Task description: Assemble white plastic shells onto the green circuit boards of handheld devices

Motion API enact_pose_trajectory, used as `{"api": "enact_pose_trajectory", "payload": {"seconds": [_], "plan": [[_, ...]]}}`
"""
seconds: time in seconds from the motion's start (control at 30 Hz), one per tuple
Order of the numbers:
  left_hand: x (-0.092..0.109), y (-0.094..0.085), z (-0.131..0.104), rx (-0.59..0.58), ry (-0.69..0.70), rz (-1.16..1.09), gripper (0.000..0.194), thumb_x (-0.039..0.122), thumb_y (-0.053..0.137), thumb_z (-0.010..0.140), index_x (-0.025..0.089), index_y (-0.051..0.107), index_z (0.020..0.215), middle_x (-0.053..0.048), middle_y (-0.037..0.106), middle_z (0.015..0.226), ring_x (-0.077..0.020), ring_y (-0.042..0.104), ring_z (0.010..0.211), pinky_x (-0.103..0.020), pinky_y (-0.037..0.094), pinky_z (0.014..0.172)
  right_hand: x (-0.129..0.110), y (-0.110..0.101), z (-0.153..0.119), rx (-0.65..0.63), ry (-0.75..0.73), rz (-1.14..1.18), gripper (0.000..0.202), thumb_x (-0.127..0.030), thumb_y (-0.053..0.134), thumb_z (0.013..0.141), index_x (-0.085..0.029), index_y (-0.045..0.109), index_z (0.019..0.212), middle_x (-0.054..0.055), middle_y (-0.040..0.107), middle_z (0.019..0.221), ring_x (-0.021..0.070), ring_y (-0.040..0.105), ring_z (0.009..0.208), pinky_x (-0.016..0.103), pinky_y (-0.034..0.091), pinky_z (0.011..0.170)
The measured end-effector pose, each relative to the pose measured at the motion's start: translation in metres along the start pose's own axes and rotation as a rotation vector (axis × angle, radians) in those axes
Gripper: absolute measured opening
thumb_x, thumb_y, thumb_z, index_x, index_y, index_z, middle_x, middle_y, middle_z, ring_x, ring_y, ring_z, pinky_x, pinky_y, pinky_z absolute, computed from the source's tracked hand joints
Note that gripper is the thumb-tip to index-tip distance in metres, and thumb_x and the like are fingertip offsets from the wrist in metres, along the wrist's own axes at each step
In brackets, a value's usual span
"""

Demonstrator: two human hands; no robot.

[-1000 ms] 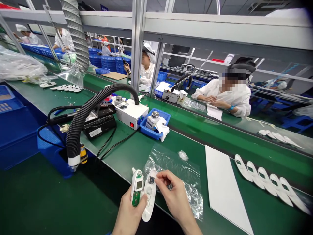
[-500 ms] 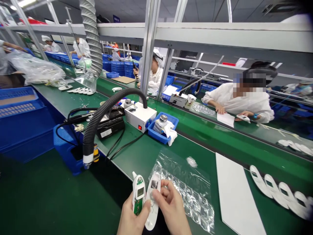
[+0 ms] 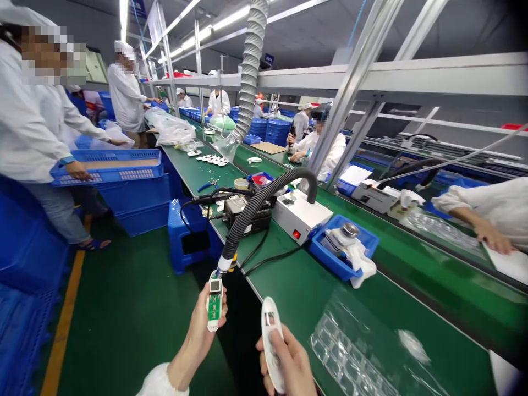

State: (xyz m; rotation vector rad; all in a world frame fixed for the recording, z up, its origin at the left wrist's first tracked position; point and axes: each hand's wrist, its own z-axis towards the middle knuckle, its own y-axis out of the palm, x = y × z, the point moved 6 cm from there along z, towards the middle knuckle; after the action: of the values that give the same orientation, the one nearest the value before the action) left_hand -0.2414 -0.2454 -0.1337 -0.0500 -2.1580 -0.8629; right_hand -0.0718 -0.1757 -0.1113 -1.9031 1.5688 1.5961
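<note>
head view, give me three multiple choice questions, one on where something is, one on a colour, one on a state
1. Where is the circuit board half held?
A. at the mouth of the black hose
B. inside the blue tray
C. flat on the belt

2. What colour is the small light on the white box?
A. green
B. red
C. yellow

3. How are the two halves?
A. snapped together
B. both on the belt
C. apart, one in each hand

Answers: 1 A, the left hand lifts it to the hose end. 2 B, a red dot shows on its front. 3 C, the right hand holds the white cover separately.
</note>
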Motion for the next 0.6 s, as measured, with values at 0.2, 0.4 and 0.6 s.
{"api": "enact_pose_trajectory", "payload": {"seconds": [0.2,0.4,0.6], "plan": [[0.012,-0.035,-0.005,0.144,0.038,0.042,0.042,0.057,0.062,0.08,0.015,0.061,0.08,0.002,0.056,0.058,-0.0083,0.048,0.043,-0.017,0.036,0.036,0.044,0.101,0.057,-0.14,0.159,0.05,0.073,-0.077,0.073,0.052,-0.01,0.063,0.079,0.0,0.058,0.05,0.0043,0.041,0.035,0.011,0.019,0.027],[0.019,-0.034,-0.007,0.155,0.063,0.095,0.047,0.063,0.061,0.078,0.017,0.057,0.07,0.005,0.051,0.048,-0.0078,0.045,0.039,-0.016,0.034,0.037,0.052,0.117,0.059,-0.143,0.19,0.068,0.068,-0.079,0.07,0.053,-0.014,0.058,0.068,0.0,0.056,0.047,0.006,0.043,0.033,0.013,0.014,0.028],[0.012,-0.015,-0.011,0.122,0.067,0.101,0.049,0.066,0.058,0.078,0.017,0.057,0.071,0.006,0.048,0.047,-0.0076,0.042,0.039,-0.016,0.03,0.036,0.041,0.102,0.052,-0.1,0.15,0.056,0.061,-0.073,0.069,0.061,-0.014,0.057,0.07,-0.001,0.056,0.047,0.0055,0.042,0.033,0.013,0.012,0.029]]}}
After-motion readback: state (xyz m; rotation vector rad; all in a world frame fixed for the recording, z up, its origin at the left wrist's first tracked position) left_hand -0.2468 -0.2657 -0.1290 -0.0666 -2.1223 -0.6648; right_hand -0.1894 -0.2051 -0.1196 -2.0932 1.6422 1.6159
